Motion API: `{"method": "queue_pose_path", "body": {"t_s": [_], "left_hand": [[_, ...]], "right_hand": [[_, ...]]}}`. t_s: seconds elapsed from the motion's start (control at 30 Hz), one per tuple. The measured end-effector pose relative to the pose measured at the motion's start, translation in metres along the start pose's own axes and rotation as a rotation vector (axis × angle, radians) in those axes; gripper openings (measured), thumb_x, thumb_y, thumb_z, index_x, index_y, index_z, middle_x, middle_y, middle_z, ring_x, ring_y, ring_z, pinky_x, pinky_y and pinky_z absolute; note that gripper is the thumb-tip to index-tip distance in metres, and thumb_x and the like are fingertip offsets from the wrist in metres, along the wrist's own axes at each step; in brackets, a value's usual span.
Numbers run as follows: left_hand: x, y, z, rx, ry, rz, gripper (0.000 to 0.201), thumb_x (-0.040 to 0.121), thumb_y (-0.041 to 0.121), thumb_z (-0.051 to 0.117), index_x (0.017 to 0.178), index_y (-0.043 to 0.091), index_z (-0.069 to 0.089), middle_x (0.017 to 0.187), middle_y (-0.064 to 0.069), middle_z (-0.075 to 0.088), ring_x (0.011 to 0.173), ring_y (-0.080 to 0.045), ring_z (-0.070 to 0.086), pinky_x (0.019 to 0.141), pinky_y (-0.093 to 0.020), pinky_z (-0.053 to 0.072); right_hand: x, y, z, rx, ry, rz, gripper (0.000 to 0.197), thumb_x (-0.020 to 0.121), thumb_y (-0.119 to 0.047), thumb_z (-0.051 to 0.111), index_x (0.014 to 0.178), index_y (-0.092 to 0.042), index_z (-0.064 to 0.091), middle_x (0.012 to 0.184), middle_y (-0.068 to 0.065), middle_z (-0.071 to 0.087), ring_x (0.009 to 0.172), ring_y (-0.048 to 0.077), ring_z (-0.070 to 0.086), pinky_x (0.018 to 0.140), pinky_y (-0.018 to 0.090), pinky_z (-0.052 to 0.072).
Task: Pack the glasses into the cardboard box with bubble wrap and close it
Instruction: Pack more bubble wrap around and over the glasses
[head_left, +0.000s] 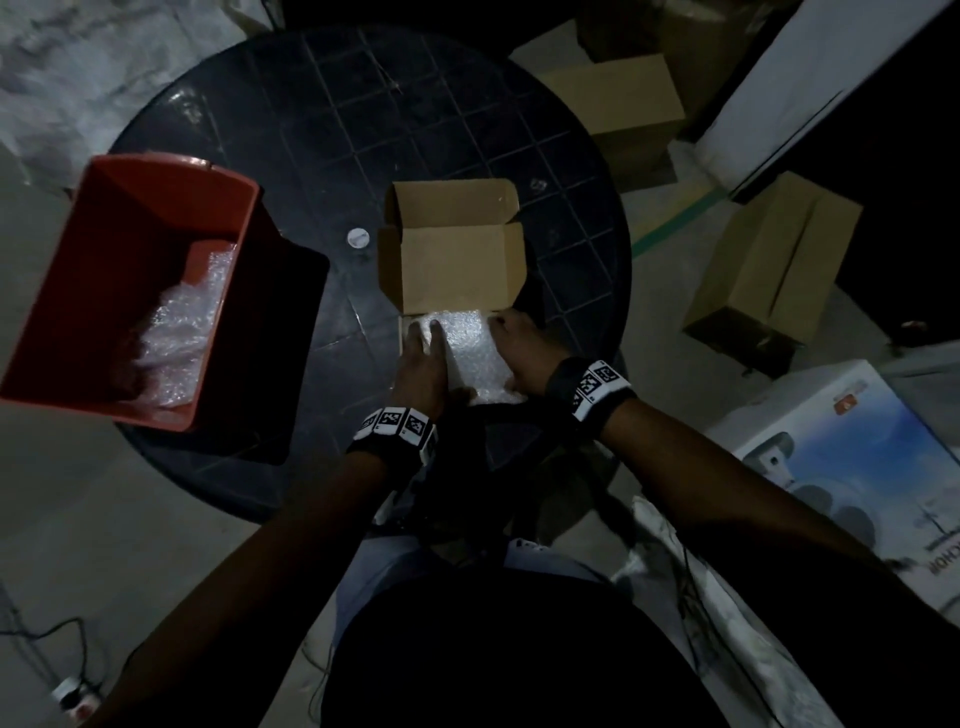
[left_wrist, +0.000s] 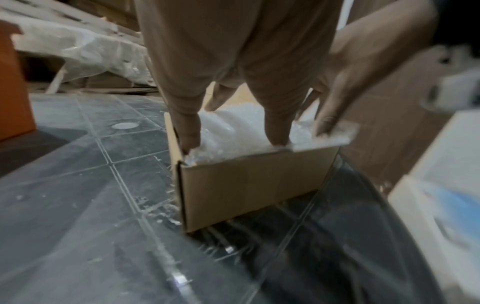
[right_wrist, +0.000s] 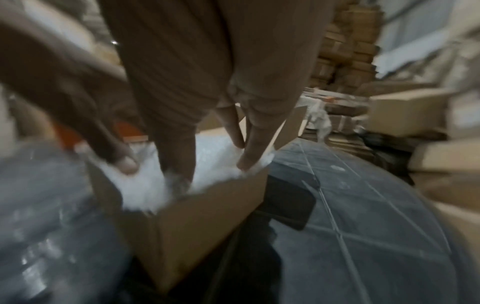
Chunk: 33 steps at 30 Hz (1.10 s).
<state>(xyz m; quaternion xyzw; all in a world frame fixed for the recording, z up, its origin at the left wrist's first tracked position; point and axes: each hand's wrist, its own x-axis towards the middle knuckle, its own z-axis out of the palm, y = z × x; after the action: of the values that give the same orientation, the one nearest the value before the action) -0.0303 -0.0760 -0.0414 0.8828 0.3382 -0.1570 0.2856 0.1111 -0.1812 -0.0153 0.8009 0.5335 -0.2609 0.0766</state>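
A dim storeroom with cardboard cartons on the floor surrounds one round dark desk (head_left: 311, 130), its top moulded in a grid of squares. On the desk stand two containers: one red bin (head_left: 130, 249) at the left edge, holding a loose heap of spare wrap (head_left: 182, 332), and one small cardboard box (head_left: 452, 249) near the middle, its lid flap standing open on the far side. A single small white disc (head_left: 358, 238) lies on the desk just left of the box.

The open box is filled to its rim with one sheet of bubble wrap (left_wrist: 233, 127); the glasses cannot be seen, so whether they lie under it cannot be told. Both hands are on that wrap. The left hand (head_left: 423, 358) lies along the box's left side, fingers straight and pressing down into the wrap, grip open. The right hand (head_left: 519, 348) sits at the right side, its fingers (right_wrist: 254, 144) also straight and pushing the wrap's edge down inside the box wall, grip open, nothing pinched. Each wrist wears one black band with black-and-white markers.

On the floor to the right stand three brown cartons and one white printed carton (head_left: 857, 457).
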Motion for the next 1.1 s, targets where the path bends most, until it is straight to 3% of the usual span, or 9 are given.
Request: {"method": "queue_pose_path", "body": {"t_s": [0.17, 0.23, 0.33, 0.43, 0.5, 0.57, 0.73, 0.87, 1.1], "left_hand": [[-0.003, 0.006, -0.001, 0.017, -0.045, -0.01, 0.115, 0.079, 0.043, 0.073, 0.151, 0.005, -0.009, 0.155, -0.029, -0.01, 0.142, -0.048, 0.007, 0.113, -0.048, 0.024], [-0.001, 0.009, -0.002, 0.014, -0.068, -0.038, 0.117, 0.079, 0.043, 0.073, 0.15, 0.005, -0.011, 0.155, -0.028, -0.012, 0.142, -0.047, 0.007, 0.112, -0.05, 0.024], [0.002, 0.015, -0.003, 0.041, -0.079, -0.071, 0.12, 0.077, 0.04, 0.076, 0.15, 0.003, -0.013, 0.154, -0.03, -0.013, 0.141, -0.048, 0.006, 0.112, -0.05, 0.024], [0.004, 0.014, -0.005, 0.048, -0.082, -0.056, 0.122, 0.074, 0.037, 0.079, 0.149, 0.001, -0.01, 0.152, -0.033, -0.011, 0.14, -0.051, 0.009, 0.11, -0.05, 0.027], [0.006, 0.01, -0.008, 0.067, -0.089, -0.032, 0.122, 0.073, 0.039, 0.079, 0.149, 0.0, -0.008, 0.151, -0.035, -0.009, 0.138, -0.053, 0.013, 0.109, -0.051, 0.028], [0.008, 0.007, -0.009, 0.084, -0.088, -0.031, 0.12, 0.073, 0.037, 0.08, 0.149, -0.001, -0.004, 0.151, -0.037, -0.004, 0.134, -0.054, 0.023, 0.105, -0.051, 0.032], [0.01, 0.011, -0.007, 0.199, -0.03, -0.033, 0.093, 0.089, 0.027, 0.063, 0.149, -0.003, -0.001, 0.15, -0.037, 0.004, 0.129, -0.048, 0.037, 0.096, -0.048, 0.042], [0.011, 0.01, 0.004, 0.248, 0.063, -0.047, 0.063, 0.099, 0.016, 0.039, 0.15, 0.0, 0.006, 0.151, -0.033, 0.013, 0.132, -0.043, 0.034, 0.088, -0.05, 0.048], [0.008, 0.006, -0.004, 0.245, -0.016, -0.017, 0.097, 0.088, 0.03, 0.065, 0.151, 0.002, -0.002, 0.153, -0.032, 0.005, 0.14, -0.043, 0.022, 0.097, -0.051, 0.044]], "right_hand": [[0.015, -0.017, -0.002, -0.152, -0.01, 0.073, 0.057, 0.082, 0.001, 0.016, 0.13, 0.011, 0.044, 0.127, 0.025, 0.05, 0.118, 0.036, 0.05, 0.094, 0.038, 0.046], [0.018, -0.018, 0.003, -0.302, 0.008, 0.087, 0.052, 0.073, -0.008, 0.025, 0.096, -0.003, 0.071, 0.094, 0.011, 0.068, 0.089, 0.021, 0.065, 0.074, 0.026, 0.05], [0.026, -0.015, 0.02, -0.249, 0.049, 0.013, 0.024, 0.064, -0.018, 0.049, 0.068, -0.01, 0.071, 0.07, 0.002, 0.065, 0.067, 0.014, 0.064, 0.058, 0.022, 0.048], [0.015, -0.02, 0.002, -0.201, -0.019, 0.082, 0.04, 0.078, -0.003, 0.044, 0.11, 0.001, 0.068, 0.104, 0.019, 0.067, 0.099, 0.03, 0.065, 0.084, 0.031, 0.054], [0.015, -0.012, 0.007, -0.193, -0.008, 0.014, 0.076, 0.081, -0.002, 0.066, 0.144, 0.013, 0.027, 0.141, 0.031, 0.04, 0.131, 0.043, 0.042, 0.11, 0.043, 0.035], [0.011, -0.012, 0.0, -0.169, -0.045, 0.033, 0.097, 0.074, -0.007, 0.078, 0.147, 0.01, 0.016, 0.146, 0.027, 0.033, 0.135, 0.042, 0.035, 0.11, 0.049, 0.032], [0.009, -0.024, 0.001, -0.332, 0.003, 0.094, 0.053, 0.089, -0.011, 0.051, 0.137, 0.005, 0.035, 0.132, 0.023, 0.049, 0.124, 0.036, 0.04, 0.103, 0.054, 0.032], [0.011, -0.02, 0.018, -0.292, 0.03, 0.146, 0.059, 0.089, -0.02, 0.054, 0.139, 0.001, 0.031, 0.129, 0.023, 0.051, 0.12, 0.036, 0.044, 0.102, 0.054, 0.033], [0.013, -0.014, 0.021, -0.219, 0.063, 0.154, 0.09, 0.073, -0.032, 0.076, 0.144, -0.006, 0.026, 0.135, 0.016, 0.047, 0.128, 0.036, 0.037, 0.102, 0.057, 0.03]]}}
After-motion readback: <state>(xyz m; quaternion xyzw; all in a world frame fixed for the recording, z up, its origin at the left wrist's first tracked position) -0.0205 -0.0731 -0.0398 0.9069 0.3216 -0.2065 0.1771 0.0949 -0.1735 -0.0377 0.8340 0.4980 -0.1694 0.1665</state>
